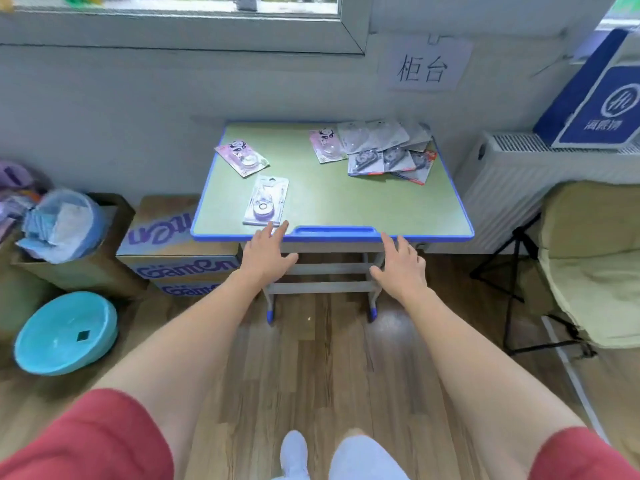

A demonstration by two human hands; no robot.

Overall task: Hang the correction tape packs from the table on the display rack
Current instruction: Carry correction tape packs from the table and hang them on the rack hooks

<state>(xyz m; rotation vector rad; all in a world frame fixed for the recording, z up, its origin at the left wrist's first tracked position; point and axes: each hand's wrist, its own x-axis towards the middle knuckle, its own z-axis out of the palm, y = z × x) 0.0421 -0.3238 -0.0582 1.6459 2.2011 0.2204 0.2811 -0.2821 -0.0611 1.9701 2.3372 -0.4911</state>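
A small green table [346, 202] with a blue rim holds several correction tape packs. A clear pack with a lilac tape [266, 201] lies near the front left edge. A pink pack [241, 157] lies behind it at the left. A pile of several packs [384, 148] covers the back right corner. My left hand [268, 252] is open, fingers straight, its fingertips at the front rim just below the clear pack. My right hand [401, 261] is open too, fingertips at the front rim further right. Both hands hold nothing. No display rack is in view.
Cardboard boxes [176, 247] stand left of the table, with a bin of blue rags [62, 226] and a turquoise basin [65, 334] on the floor. A white radiator [519, 181], a black stand [512, 271] and a beige folding chair [595, 265] are at the right.
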